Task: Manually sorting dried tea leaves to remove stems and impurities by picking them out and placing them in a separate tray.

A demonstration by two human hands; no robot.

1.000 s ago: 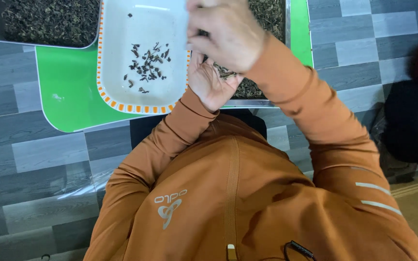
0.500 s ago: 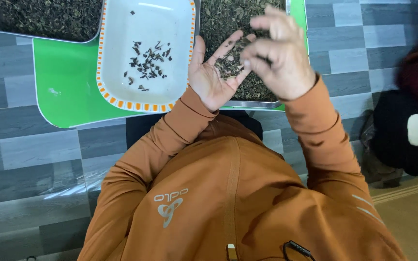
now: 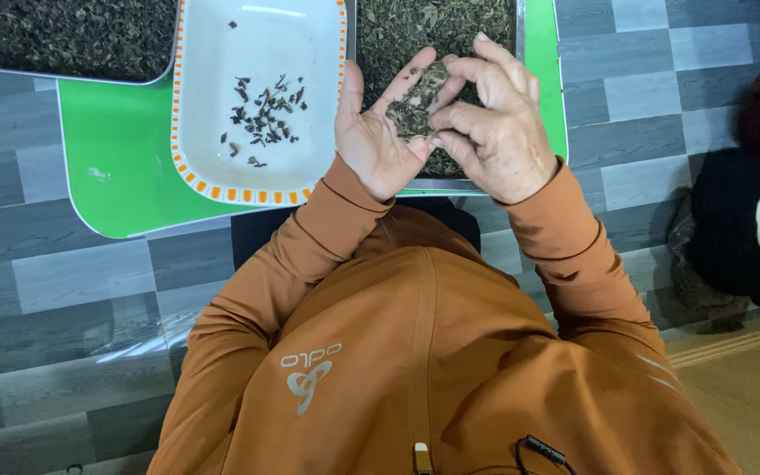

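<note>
My left hand (image 3: pixel 371 141) is held palm up over the edge of a metal tray (image 3: pixel 518 35) full of dried dark leaves. A small heap of dried leaves (image 3: pixel 417 104) rests in its palm and on its fingers. My right hand (image 3: pixel 494 132) is beside it, fingers bent, fingertips touching the heap. To the left stands a white rectangular dish with an orange-checked rim (image 3: pixel 213 88), holding a scatter of picked dark leaf pieces (image 3: pixel 264 119).
Both containers sit on a green tray (image 3: pixel 116 158) on a grey tiled floor. Another metal tray of dried leaves (image 3: pixel 81 35) is at the top left. A black and white soft object (image 3: pixel 749 229) lies at the right. My orange sleeves fill the foreground.
My right hand came away from over the white dish, swung right over the metal tray, then dropped onto the leaves in my left palm. The left hand stayed nearly still.
</note>
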